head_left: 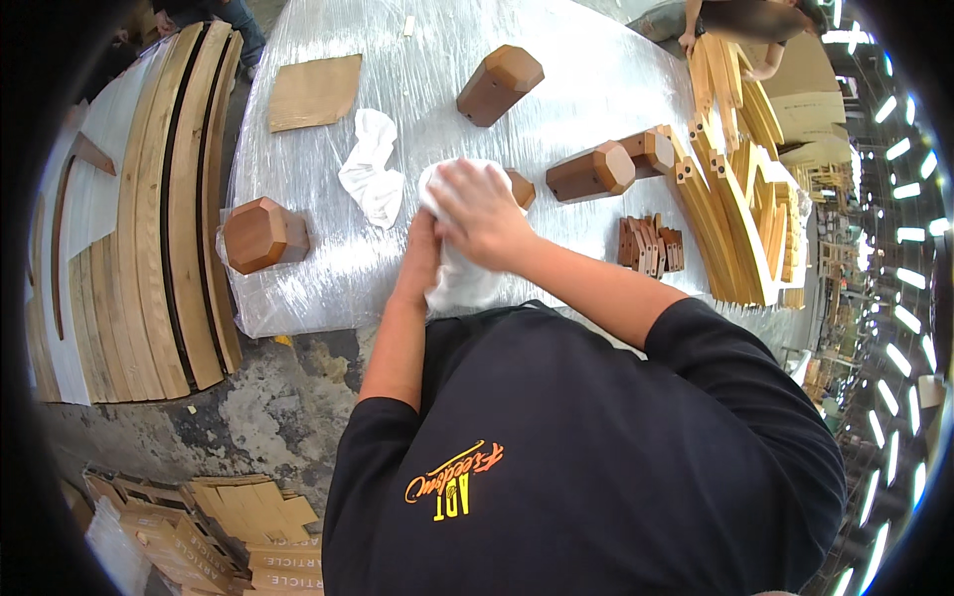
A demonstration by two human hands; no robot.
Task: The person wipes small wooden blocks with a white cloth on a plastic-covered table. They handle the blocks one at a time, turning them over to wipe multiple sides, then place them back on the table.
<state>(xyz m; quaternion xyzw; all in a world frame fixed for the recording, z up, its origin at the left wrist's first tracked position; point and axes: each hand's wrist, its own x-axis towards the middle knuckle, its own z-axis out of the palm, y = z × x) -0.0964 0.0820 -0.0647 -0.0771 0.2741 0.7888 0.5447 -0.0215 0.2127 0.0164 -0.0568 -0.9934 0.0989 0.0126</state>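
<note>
My right hand (pixel 479 217) lies over a bunched white cloth (pixel 467 283), its fingers bent across the top and slightly smeared by motion. Pressed close beside it is my left hand (pixel 423 253), at the cloth's left side; its fingers are mostly hidden. From the cloth's right edge shows a bit of a brown wooden block (pixel 521 189); how far it reaches under the cloth is hidden. Left of my hands, a second white cloth (pixel 372 169) lies crumpled on the plastic-wrapped table (pixel 328 288).
Brown faceted wooden blocks stand at the left (pixel 260 236), far middle (pixel 500 84) and right (pixel 593 171). Small brown pieces (pixel 649 245) and curved wooden parts (pixel 735 214) occupy the right side, near another person's hand (pixel 688 42). Cardboard (pixel 315 92) lies far left; stacked boards (pixel 149 219) stand beyond.
</note>
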